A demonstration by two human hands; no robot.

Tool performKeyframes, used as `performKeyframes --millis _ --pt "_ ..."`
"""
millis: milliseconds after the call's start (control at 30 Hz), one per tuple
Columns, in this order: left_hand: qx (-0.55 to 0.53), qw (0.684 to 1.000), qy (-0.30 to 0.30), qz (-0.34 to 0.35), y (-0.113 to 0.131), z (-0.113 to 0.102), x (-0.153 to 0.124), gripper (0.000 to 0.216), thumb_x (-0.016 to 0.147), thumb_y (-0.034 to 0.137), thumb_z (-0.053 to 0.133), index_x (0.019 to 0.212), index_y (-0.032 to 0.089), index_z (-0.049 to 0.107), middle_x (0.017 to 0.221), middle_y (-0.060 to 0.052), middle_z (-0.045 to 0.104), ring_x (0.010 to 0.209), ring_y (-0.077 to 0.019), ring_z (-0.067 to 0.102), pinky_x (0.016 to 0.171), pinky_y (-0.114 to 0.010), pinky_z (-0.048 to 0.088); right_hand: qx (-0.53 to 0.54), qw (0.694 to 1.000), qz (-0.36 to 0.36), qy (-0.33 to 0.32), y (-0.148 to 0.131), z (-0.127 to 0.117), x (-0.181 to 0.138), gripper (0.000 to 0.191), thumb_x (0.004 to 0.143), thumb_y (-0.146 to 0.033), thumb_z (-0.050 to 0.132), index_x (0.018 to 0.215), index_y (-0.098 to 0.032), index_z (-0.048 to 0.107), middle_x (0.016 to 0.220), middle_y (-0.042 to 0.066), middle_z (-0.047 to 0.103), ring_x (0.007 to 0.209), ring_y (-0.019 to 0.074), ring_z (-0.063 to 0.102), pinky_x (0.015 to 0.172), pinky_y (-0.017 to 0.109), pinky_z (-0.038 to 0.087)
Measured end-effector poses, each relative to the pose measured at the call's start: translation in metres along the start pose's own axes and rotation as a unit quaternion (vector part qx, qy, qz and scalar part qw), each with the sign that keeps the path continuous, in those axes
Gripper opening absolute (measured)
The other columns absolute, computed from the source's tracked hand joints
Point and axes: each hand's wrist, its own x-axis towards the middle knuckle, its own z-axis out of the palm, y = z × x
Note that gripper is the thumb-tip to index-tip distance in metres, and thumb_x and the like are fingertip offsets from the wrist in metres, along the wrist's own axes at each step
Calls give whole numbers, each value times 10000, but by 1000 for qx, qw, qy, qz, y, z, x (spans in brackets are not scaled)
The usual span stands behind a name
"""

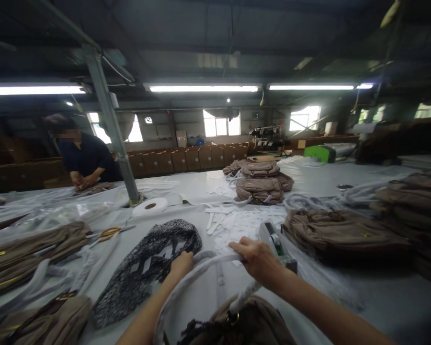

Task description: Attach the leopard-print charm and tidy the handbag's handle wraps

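A brown bag [251,323] lies at the near edge of the grey table [380,297]. Its handle [201,268], wrapped in white paper, arches up between my hands. My left hand [181,265] is closed around the left part of the handle. My right hand [257,258] presses fingers-down on the top of the handle. A black-and-white patterned cloth [147,268] lies just left of my left hand. Loose white paper strips [233,223] are scattered behind my hands, and a tape dispenser [275,239] stands to the right of my right hand.
Brown bags are stacked at centre back [260,184], at right [345,232] and at left [28,249]. Orange-handled scissors [109,233] and a white tape roll [151,206] lie left of centre. A steel post [111,124] rises from the table. A person in dark clothes [86,160] works at far left.
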Motion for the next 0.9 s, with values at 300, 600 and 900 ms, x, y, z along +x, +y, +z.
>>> performKeyframes --millis 300,600,900 --pt "20 983 170 62 -9 -42 -36 442 839 33 299 1175 110 575 1232 -225 552 1116 -341 510 925 -531 383 34 999 -15 7 -12 -18 -9 351 856 -134 464 1160 -274 570 973 32 657 844 175 633 702 228 454" --pt "-178 946 153 223 48 -117 -91 369 917 303 344 1227 229 532 942 -25 695 782 -144 653 767 -260 509 121 987 -26 104 -17 -28 -18 489 817 -125 497 1305 -151 478 1349 195 453 1258 289 405 1028 440 354" --pt "-324 900 123 264 79 -152 -155 385 826 313 523 1197 217 483 637 67 488 570 -101 422 579 -218 369 338 940 -33 33 -35 -73 -21 94 787 -198 548 769 -142 621 684 -8 608 641 118 528 583 202 398"
